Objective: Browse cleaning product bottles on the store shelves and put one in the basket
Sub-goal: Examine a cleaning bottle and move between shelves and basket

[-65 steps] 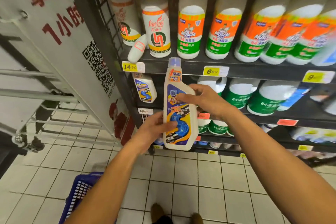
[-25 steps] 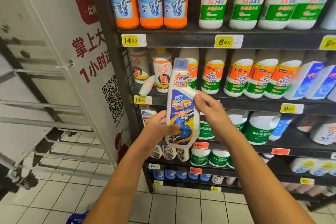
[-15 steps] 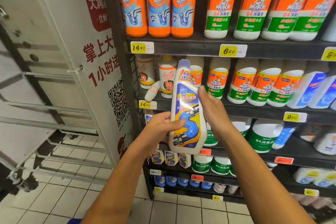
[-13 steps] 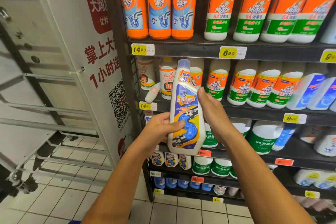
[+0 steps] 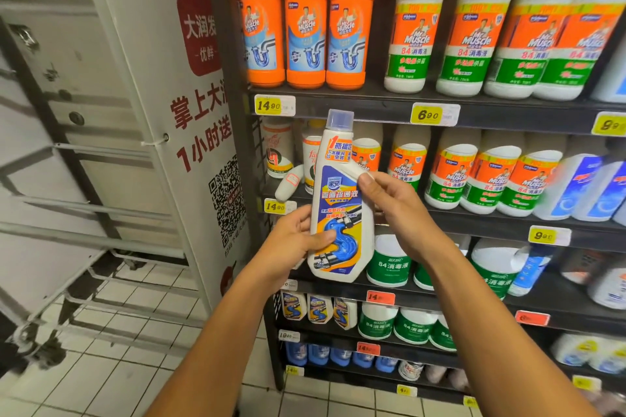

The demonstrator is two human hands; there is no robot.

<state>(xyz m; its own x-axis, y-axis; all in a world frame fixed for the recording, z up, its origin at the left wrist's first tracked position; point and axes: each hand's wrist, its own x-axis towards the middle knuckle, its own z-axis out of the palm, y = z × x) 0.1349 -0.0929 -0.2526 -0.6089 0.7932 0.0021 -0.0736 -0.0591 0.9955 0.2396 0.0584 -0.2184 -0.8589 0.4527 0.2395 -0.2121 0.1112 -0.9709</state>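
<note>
L hand point(image 5: 291, 244) grips drain-cleaner bottle point(image 5: 338, 213) low; R hand point(image 5: 396, 206) pinches its shoulder; upright

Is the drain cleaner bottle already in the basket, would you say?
No, both the left hand and right hand hold the drain cleaner bottle up before the shelves.

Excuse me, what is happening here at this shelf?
A person stands before store shelves of cleaning products and holds a white drain cleaner bottle upright with both hands, its label facing them. The left hand grips its lower side; the right hand holds its handle. No basket is in view, so the bottle is not yet put in.
</note>
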